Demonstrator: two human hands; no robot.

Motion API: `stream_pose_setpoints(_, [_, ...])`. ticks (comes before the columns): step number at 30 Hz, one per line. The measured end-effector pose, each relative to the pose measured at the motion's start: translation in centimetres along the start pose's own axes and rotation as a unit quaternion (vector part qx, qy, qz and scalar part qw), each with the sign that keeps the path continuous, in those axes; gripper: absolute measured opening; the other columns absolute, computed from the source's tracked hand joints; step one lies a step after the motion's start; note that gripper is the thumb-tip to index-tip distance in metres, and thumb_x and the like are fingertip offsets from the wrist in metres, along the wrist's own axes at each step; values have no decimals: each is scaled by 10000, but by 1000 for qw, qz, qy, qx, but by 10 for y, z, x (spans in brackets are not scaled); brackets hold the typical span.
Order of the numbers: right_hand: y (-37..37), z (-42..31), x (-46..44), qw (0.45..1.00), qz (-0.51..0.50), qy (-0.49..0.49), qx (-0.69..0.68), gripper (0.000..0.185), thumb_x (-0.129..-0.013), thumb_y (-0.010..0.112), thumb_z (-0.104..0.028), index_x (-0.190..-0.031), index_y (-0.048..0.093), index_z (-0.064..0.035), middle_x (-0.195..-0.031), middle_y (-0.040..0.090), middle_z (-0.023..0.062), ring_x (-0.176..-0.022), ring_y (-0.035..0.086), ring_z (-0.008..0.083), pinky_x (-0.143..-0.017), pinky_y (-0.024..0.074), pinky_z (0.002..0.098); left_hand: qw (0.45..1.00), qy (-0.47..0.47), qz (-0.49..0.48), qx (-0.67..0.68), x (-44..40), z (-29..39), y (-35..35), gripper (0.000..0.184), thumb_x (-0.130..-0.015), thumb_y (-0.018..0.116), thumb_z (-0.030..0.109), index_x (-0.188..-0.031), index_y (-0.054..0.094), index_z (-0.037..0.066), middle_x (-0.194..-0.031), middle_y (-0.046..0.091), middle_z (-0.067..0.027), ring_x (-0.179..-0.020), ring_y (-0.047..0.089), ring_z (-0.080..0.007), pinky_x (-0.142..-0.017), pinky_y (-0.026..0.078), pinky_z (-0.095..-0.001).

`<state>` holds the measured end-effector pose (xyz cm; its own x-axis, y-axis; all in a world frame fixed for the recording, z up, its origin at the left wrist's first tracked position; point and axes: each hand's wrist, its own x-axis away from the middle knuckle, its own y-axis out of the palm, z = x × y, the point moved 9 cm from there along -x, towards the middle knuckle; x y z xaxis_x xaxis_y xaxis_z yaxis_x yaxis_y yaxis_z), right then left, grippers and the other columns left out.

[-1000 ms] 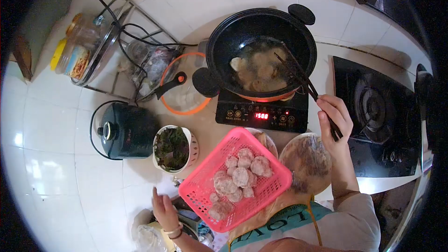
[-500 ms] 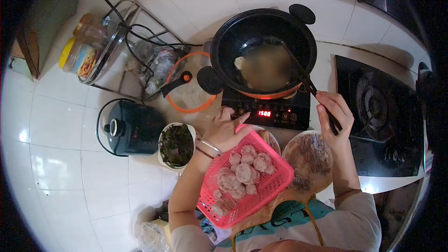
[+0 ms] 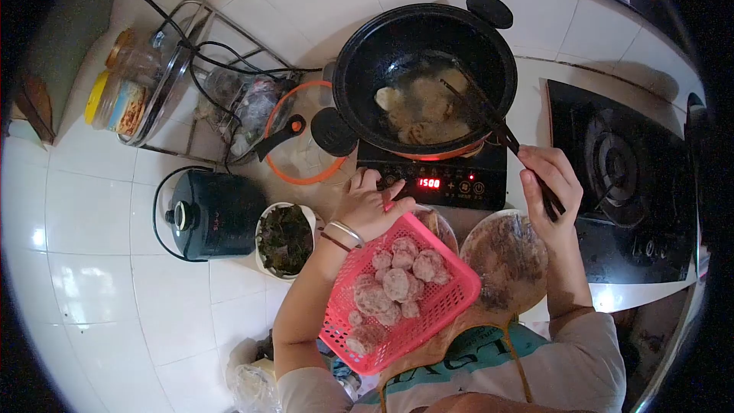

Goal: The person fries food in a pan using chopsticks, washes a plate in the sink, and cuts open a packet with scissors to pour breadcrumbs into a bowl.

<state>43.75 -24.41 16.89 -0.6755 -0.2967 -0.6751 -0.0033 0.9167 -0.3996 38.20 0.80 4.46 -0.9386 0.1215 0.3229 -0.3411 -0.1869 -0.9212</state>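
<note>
My right hand [image 3: 552, 183] grips a pair of dark chopsticks [image 3: 497, 126], whose tips reach into the black wok [image 3: 363, 46]. Pale battered pieces [image 3: 428, 111] lie in the liquid at the wok's bottom. My left hand [image 3: 373, 210] has its fingers apart at the lower left of the induction cooker's panel [image 3: 459, 186], which shows a red 1500. Its thumb side is against the upper corner of a pink basket [image 3: 451, 313]. Several round, flour-coated pieces [image 3: 399, 284] fill the basket's middle. The left wrist wears a bangle and a dark band.
Left of the wok lies an orange-rimmed glass lid [image 3: 310, 180]. A bowl of dark leaves [image 3: 284, 241] and a dark lidded pot [image 3: 218, 214] stand further left. Covered round plates [image 3: 505, 260] sit by the basket. A black gas hob [image 3: 619, 176] is on the right.
The chopstick tips have shifted left in the wok. The wok's contents now show clearly where they were blurred. My left index finger has drawn back slightly on the panel. The view has shifted a little.
</note>
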Motion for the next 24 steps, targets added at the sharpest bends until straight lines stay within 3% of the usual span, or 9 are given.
stream_pose_setpoints(3, [1,0,0,1000,-1,1,4,195,-768,612,62,-962,619,45,-957,630,180,-860,635,282,-757,498,310,1000,-1,-10,-15,1,-1,2,548,-897,403,489,-1325,488,158,-1214,429,-248,-1141,410,-381,-1003,322,-432])
stream_pose_setpoints(11, [-9,6,-19,1000,6,14,-13,141,-798,619,32,-938,630,45,-921,645,172,-834,641,261,-767,493,307,975,18,148,166,92,4,-63,596,-841,563,336,-1341,432,38,-1242,382,-260,-1165,375,-414,-1029,283,-432])
stream_pose_setpoints(13, [-8,12,-38,998,-17,44,-30,111,-811,623,10,-916,635,45,-889,651,153,-819,640,240,-767,492,305,957,-26,168,237,131,-10,-65,639,-859,505,393,-1355,405,3,-1288,353,-260,-1226,342,-402,-1047,258,-402])
stream_pose_setpoints(15, [-4,15,-59,994,-46,85,-60,95,-822,633,-28,-888,643,40,-857,657,121,-793,634,191,-727,492,287,929,-63,222,289,171,-21,-68,744,-875,408,541,-1362,384,-20,-1294,359,-250,-1242,341,-375,-1053,243,-389])
stream_pose_setpoints(16, [-2,13,-70,991,-63,90,-72,96,-825,633,-35,-887,644,37,-858,657,118,-786,632,185,-711,492,282,925,-103,245,272,193,-32,-61,831,-877,271,648,-1372,377,-11,-1288,374,-240,-1243,350,-358,-1058,236,-403])
stream_pose_setpoints(17, [1,11,-79,989,-80,95,-84,97,-827,632,-42,-887,646,33,-859,657,114,-778,630,179,-694,492,277,906,-134,286,281,208,-29,-63,850,-883,209,679,-1370,397,8,-1284,408,-168,-1227,377,-273,-1053,261,-380])
stream_pose_setpoints(19, [11,10,-91,977,-114,112,-139,122,-829,636,-77,-880,644,34,-852,655,116,-750,626,163,-640,487,256,845,-261,320,341,263,-66,-26,873,-863,236,706,-1367,402,12,-1271,406,-172,-1218,390,-289,-1021,308,-416])
stream_pose_setpoints(20, [17,10,-96,976,-141,116,-121,129,-828,637,-84,-872,643,38,-847,656,121,-744,627,166,-637,485,257,815,-304,341,357,287,-77,-7,845,-883,176,695,-1368,410,44,-1279,420,-128,-1204,407,-235,-1030,327,-408])
stream_pose_setpoints(24, [35,18,-110,971,-207,113,-42,169,-828,637,-120,-846,646,47,-806,657,160,-700,635,207,-631,479,285,647,-393,422,499,356,-89,65,771,-912,258,645,-1340,442,31,-1121,510,-101,-1135,465,-219,-988,365,-396])
